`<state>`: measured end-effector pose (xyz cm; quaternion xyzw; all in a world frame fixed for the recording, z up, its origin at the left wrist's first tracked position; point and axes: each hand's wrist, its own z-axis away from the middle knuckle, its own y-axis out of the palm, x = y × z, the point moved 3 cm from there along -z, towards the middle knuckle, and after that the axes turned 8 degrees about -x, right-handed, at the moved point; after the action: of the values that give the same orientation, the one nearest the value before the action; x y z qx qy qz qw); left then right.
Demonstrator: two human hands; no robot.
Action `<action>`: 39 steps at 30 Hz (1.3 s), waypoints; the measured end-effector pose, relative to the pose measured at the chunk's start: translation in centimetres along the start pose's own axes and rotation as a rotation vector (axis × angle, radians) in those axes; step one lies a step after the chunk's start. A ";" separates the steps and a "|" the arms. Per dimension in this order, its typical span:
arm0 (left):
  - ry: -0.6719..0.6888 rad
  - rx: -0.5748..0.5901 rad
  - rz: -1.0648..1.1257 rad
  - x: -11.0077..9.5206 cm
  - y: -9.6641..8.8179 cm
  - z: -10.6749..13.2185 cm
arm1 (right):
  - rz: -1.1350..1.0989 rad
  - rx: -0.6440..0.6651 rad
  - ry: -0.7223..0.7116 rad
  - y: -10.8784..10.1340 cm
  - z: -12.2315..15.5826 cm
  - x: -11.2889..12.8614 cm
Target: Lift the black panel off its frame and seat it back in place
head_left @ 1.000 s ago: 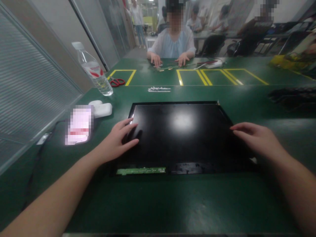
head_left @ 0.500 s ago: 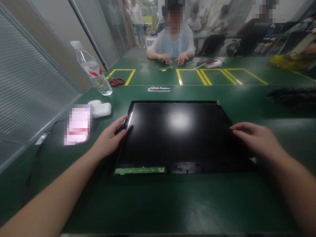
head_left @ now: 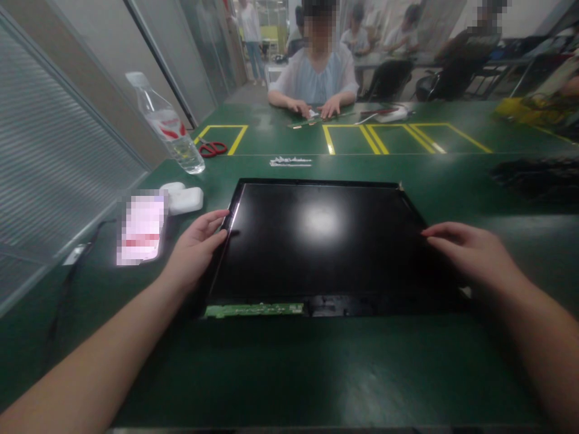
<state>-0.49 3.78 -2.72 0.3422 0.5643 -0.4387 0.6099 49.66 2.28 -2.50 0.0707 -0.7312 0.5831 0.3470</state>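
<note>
A black LCD screen panel [head_left: 335, 259] lies over the green table in front of me, its glossy face up and reflecting a light. Along its near edge runs a narrow green circuit board [head_left: 253, 310]. My left hand [head_left: 194, 247] grips the panel's left edge, thumb near the face and fingers at the side. At the right edge, my right hand [head_left: 474, 250] pinches the frame between thumb and fingers. The undersides of both grips are hidden.
On the left stand a water bottle [head_left: 169, 129], a lit phone [head_left: 142, 229], a white case [head_left: 185, 200] and red-handled scissors [head_left: 212, 149]. Small white strips [head_left: 289, 161] lie beyond the panel. Across the green table [head_left: 280, 374], a person [head_left: 316, 78] handles thin parts.
The panel's left side has shifted slightly left and away from me, with my left hand moving left along with it. My right hand stays almost in place.
</note>
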 end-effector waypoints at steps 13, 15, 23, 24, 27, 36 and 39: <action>0.031 0.003 -0.129 0.8 -0.1 -0.4 | 0.023 0.002 0.007 -0.3 0.0 0.8; 0.057 0.024 -0.168 0.9 -0.2 -0.5 | 0.020 0.003 0.007 -0.2 0.0 0.7; 0.128 0.118 -0.329 0.8 -0.4 -0.5 | 0.017 0.004 0.018 -0.1 -0.2 0.6; 0.147 0.137 -0.357 0.8 -0.4 -0.6 | 0.019 0.003 0.025 -0.1 -0.1 0.7; 0.195 0.164 -0.426 0.6 -0.4 -0.8 | 0.031 0.002 0.057 -0.3 0.0 0.9; 0.219 0.127 -0.380 0.1 -0.4 -0.7 | -0.030 0.013 -0.036 0.0 0.1 0.2; 0.155 0.106 -0.330 -0.1 -0.5 -0.6 | -0.062 0.001 -0.077 0.3 -0.2 -0.1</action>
<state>-1.22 4.11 -2.64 0.3094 0.6344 -0.5339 0.4655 49.71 2.55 -2.84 0.1158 -0.7410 0.5694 0.3366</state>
